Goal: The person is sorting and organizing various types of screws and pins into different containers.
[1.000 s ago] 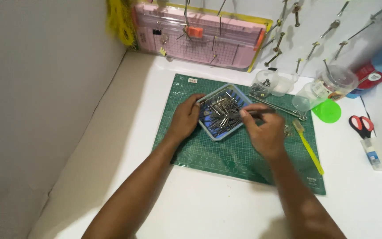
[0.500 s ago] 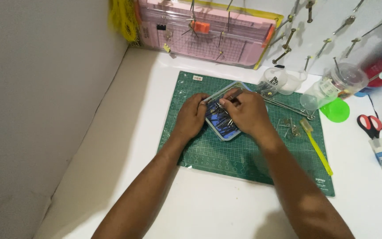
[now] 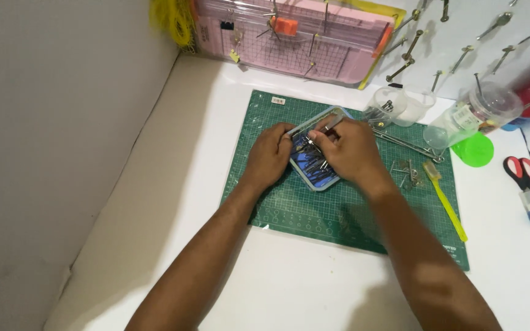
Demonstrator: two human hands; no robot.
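A small grey tray (image 3: 311, 179) with a blue bottom, full of several thin metal pins, lies on a green cutting mat (image 3: 302, 208). My left hand (image 3: 270, 154) rests against the tray's left rim and steadies it. My right hand (image 3: 349, 150) lies over the tray's right side, its fingers pinched on a thin metal tool (image 3: 331, 126) whose tip points down into the pins. Most of the tray is hidden under the two hands.
Loose metal pins (image 3: 407, 171), long tweezers (image 3: 406, 144) and a yellow-handled tool (image 3: 446, 201) lie on the mat's right. Clear plastic cups (image 3: 394, 104), a tipped jar (image 3: 476, 110), a green lid (image 3: 472, 149), scissors (image 3: 520, 170) and a pink paper trimmer (image 3: 289, 37) stand around. A wall closes the left.
My right hand has moved left over the tray, now covering most of it. The left hand stays at the tray's left rim. The view has shifted slightly.
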